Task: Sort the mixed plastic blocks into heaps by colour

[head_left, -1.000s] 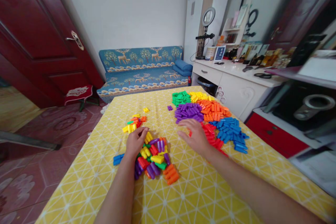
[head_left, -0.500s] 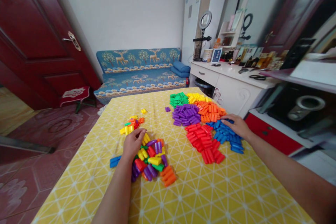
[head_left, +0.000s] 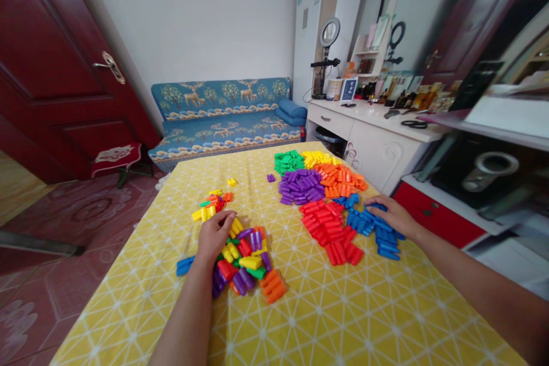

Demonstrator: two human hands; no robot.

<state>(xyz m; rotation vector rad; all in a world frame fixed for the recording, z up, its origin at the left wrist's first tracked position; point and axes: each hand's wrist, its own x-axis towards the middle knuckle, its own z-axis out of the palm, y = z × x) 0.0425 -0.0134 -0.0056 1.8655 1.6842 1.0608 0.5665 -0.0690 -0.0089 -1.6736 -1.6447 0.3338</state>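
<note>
My left hand [head_left: 215, 235] rests at the upper left edge of a mixed pile of coloured pieces [head_left: 244, 249], its fingers closed together; what they hold, if anything, is hidden. On the right, my right hand [head_left: 392, 213] lies over the blue pieces [head_left: 362, 220] with its fingers spread. Red pieces [head_left: 323, 220] lie left of the blue ones. Behind them are purple [head_left: 300, 186], orange [head_left: 338, 180], green [head_left: 289, 162] and yellow pieces [head_left: 317, 159], each colour grouped. A smaller mixed cluster [head_left: 214, 200] sits beyond my left hand.
The yellow patterned tablecloth [head_left: 334, 309] covers the table. One small purple bit [head_left: 270, 178] and a yellow one [head_left: 231, 182] lie apart. Blue pieces [head_left: 185, 265] sit left of my left forearm. A blue sofa [head_left: 223, 120] and a white dresser [head_left: 381, 154] stand beyond.
My right hand has shifted slightly right and down across the blue pieces, which are now more spread out. My left hand stays beside the mixed pile. The view has shifted a little.
</note>
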